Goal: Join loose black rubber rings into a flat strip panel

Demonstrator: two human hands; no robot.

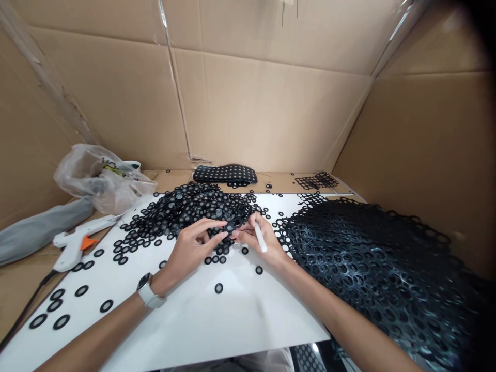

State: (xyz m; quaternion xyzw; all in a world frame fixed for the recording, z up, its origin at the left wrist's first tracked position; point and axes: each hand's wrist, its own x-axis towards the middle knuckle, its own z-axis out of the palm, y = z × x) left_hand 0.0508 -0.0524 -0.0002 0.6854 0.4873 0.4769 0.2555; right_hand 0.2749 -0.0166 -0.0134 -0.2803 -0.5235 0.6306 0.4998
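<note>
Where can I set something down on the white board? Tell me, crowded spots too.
The widest bare patch on the white board runs from its near edge to a loose ring short of the left hand and right hand. Crowded: the ring pile beyond them, the black mesh heap at right.

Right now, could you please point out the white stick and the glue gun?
White stick point(260, 237): head view, on its shaft.
Glue gun point(76, 239): head view, on its white body.

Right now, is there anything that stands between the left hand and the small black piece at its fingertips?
Nothing visible does: the left hand pinches the small black piece directly. The white pen is in the right hand, off to the side.
</note>
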